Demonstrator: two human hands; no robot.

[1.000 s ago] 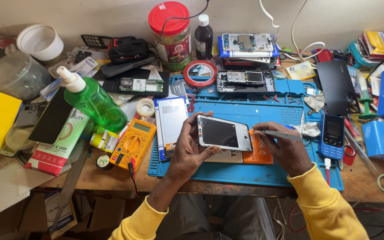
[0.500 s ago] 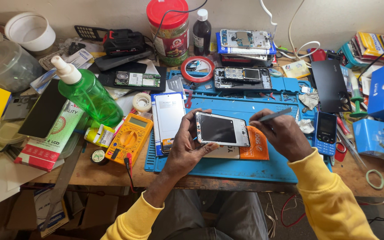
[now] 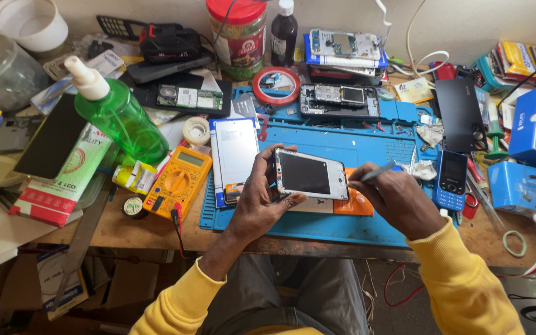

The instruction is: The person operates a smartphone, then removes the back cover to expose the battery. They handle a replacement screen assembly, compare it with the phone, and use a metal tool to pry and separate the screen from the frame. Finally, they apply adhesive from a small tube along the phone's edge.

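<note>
My left hand (image 3: 262, 198) grips a white-framed phone (image 3: 310, 174) with a dark screen, holding it level above the blue work mat (image 3: 342, 142). My right hand (image 3: 398, 198) holds a thin grey tool (image 3: 376, 172) like a pen, its tip at the phone's right edge. Both sleeves are yellow. An orange card (image 3: 353, 203) lies on the mat under the phone.
A yellow multimeter (image 3: 178, 180), a green spray bottle (image 3: 116, 111) and a phone screen panel (image 3: 235, 155) sit to the left. A blue keypad phone (image 3: 451, 180), a black back cover (image 3: 460, 115) and blue boxes (image 3: 522, 186) lie right. Opened phones (image 3: 339, 99), a red tape roll (image 3: 275, 85) and a jar (image 3: 238, 37) stand behind.
The view has shifted slightly. My hands stay on the phone and tool, with the tool tip kept at the phone's right edge.
</note>
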